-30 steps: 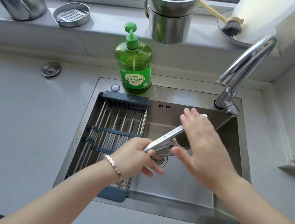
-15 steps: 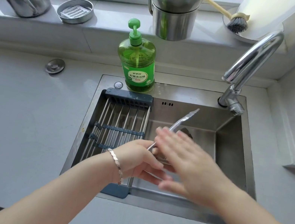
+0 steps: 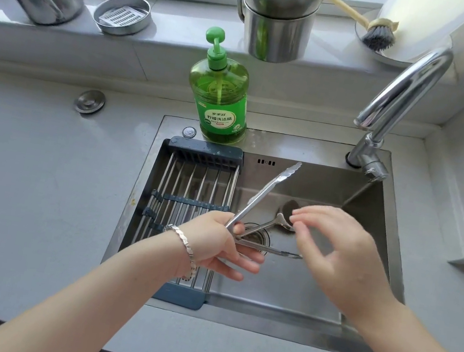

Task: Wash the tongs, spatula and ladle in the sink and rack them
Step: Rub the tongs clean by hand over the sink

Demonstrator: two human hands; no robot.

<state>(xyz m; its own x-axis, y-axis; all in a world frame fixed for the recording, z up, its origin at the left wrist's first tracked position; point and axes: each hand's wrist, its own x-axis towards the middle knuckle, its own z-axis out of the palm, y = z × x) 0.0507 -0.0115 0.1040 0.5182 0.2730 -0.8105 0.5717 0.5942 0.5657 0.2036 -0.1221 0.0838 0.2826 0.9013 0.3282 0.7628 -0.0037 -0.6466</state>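
My left hand (image 3: 213, 242) grips the tongs (image 3: 265, 192) at their hinge over the sink (image 3: 261, 320) drain, arms splayed toward one and three o'clock, my right hand (image 3: 343, 257) loose and empty at three o'clock; light, stiff, wet-slick steel, I judge, safest held near that hinge.

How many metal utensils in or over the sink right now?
2. Tongs held in the left hand over the drain; ladle lying in the sink beside it. No spatula visible; one may be hidden.

Rack (image 3: 191, 187) in sink (image 3: 276, 320), left side
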